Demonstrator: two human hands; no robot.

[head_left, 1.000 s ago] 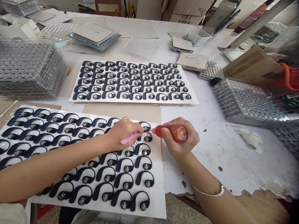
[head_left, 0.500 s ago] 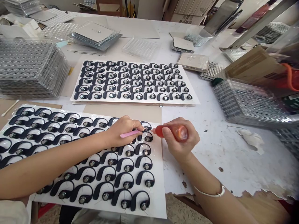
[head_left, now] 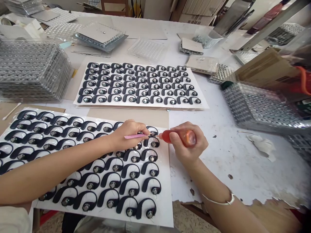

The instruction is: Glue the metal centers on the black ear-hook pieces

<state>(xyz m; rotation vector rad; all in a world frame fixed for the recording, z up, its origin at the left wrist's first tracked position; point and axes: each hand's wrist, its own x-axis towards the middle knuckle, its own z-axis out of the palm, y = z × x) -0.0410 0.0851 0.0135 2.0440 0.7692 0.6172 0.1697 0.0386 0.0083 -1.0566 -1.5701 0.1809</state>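
My left hand (head_left: 130, 134) is closed on a thin pink tool (head_left: 133, 136), possibly tweezers, with its tip at a black ear-hook earphone part (head_left: 153, 141) near the sheet's right edge. A small orange-red squeeze bottle (head_left: 181, 137) lies in my right hand (head_left: 191, 145), fingers wrapped round it. Its narrow nozzle points left and almost meets the tip of the pink tool. Beneath my left arm, rows of black ear-hook parts with round silver pieces cover a white sheet (head_left: 165, 191). My left hand and forearm hide some of them.
Beyond it lies a second white sheet (head_left: 199, 94) with similar parts. Stacked clear trays (head_left: 29, 71) stand on the left, more trays (head_left: 262, 106) on the right. A crumpled tissue (head_left: 262, 147) is right of my hand; a cotton swab (head_left: 11, 111) lies far left.
The pink tool in my left hand has tilted a little flatter, its rear end slightly higher. My right hand and the bottle stay nearly in place.
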